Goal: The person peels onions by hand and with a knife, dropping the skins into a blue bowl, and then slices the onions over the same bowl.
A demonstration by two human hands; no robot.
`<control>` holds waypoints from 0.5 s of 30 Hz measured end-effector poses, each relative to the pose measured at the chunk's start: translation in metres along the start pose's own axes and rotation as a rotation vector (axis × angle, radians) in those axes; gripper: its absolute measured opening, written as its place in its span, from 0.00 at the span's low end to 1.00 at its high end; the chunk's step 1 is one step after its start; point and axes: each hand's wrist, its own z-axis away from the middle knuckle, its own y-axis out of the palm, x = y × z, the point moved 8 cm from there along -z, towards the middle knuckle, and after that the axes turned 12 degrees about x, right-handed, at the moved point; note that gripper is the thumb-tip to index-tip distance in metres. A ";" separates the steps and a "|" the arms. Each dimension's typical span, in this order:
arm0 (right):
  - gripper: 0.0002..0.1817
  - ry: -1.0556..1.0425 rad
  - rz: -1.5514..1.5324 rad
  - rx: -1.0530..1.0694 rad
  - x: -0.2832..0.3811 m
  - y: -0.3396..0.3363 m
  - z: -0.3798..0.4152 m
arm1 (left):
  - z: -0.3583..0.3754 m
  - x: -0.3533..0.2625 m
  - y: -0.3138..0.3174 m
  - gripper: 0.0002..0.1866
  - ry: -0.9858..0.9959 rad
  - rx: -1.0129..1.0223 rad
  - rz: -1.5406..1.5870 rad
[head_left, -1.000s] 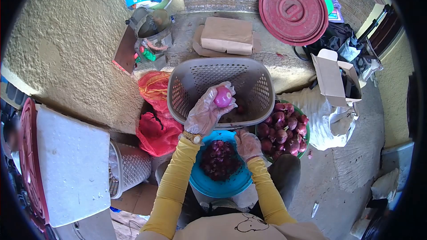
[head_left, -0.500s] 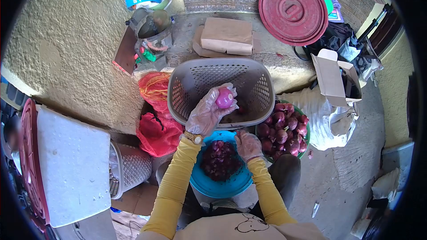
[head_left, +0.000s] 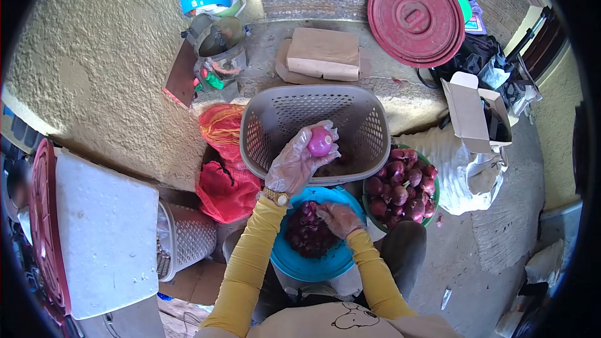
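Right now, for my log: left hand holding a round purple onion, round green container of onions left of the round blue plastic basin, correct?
Wrong side: the head view shows the green container right of the blue basin. The left hand holds the purple onion.

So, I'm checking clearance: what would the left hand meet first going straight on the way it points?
Likely the grey basket: the left hand points toward its far side, near the right corner. Depth is unclear, so the hand and its onion might pass above it.
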 end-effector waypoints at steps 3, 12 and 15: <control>0.28 0.197 0.066 0.016 -0.097 0.083 -0.013 | 0.002 -0.001 0.004 0.33 0.005 -0.020 0.018; 0.25 0.633 0.115 0.321 -0.068 0.088 0.005 | 0.004 0.002 0.005 0.29 0.001 0.022 0.036; 0.24 0.666 0.041 0.130 -0.091 0.078 -0.011 | 0.005 -0.003 0.014 0.33 -0.013 0.039 -0.020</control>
